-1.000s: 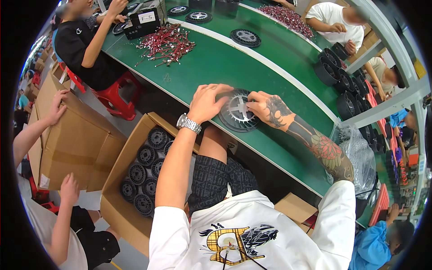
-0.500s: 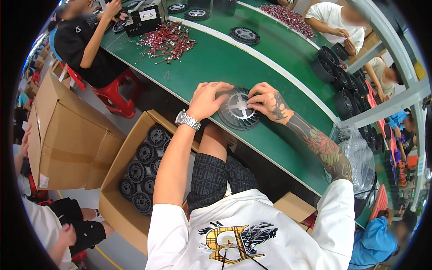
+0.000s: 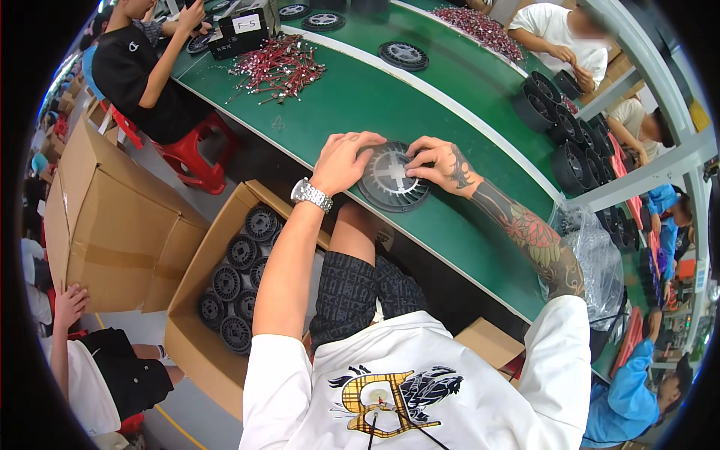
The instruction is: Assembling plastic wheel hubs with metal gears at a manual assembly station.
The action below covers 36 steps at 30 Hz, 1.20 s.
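Note:
A round black finned plastic disc (image 3: 396, 201) lies at the near edge of the green table, with a silver cross-shaped piece (image 3: 397, 174) in its middle. My left hand (image 3: 346, 161) is closed on the disc's left rim, its thumb below and its fingers along the top. Over the right side of the disc, my right hand (image 3: 441, 165) has its thumb and fingertips pinched together beside the silver cross. Whatever lies between those fingertips is too small to make out.
Left of my legs, an open carton (image 3: 184, 319) holds several black finned wheels. Red-wired connectors (image 3: 279, 69) lie heaped on the table near a black bin (image 3: 238, 36). Beyond the white divider sits another disc (image 3: 403, 55). Plastic wrap (image 3: 592, 255) is by my right arm; people sit around.
Both hands and the disc stay almost in place, shifting slightly left in the picture. At the lower left, another person's hand now rests against the large carton.

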Available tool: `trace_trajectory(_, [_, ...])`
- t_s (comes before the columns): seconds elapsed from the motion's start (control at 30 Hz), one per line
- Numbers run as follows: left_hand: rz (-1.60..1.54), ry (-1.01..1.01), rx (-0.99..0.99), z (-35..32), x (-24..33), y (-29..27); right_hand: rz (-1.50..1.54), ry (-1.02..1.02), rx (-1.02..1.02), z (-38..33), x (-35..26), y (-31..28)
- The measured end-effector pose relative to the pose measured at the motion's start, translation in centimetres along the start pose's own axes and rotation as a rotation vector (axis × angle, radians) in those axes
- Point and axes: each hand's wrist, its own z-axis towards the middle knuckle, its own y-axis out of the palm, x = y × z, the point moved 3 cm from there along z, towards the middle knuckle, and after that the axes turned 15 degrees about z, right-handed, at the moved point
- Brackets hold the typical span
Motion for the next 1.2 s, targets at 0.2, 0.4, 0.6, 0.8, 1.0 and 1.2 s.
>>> trace_trajectory(0.2, [0.013,-0.069,0.128,0.2,-1.3,0.4,-0.425,-0.109,0.078,-0.8,-3.7,2.1])
trace_trajectory(0.4, [0.05,-0.127,0.121,0.5,-2.0,-0.1,-0.552,0.205,-0.095,-1.6,-0.2,2.3])
trace_trajectory(0.6, [0.072,-0.14,0.14,-0.4,-2.3,0.1,-0.551,0.676,0.31,0.4,14.1,-7.4])
trace_trajectory(0.8, [0.037,-0.139,0.139,1.0,-0.2,-0.5,-0.482,0.735,0.402,1.9,21.5,-14.0])
trace_trajectory(1.0, [0.049,-0.104,0.186,0.0,-0.5,0.6,-0.712,0.731,0.408,3.3,18.4,-11.1])
trace_trajectory(1.2, [0.106,-0.112,0.322,0.3,-2.3,0.0,-0.594,0.274,0.272,0.5,4.2,3.0])
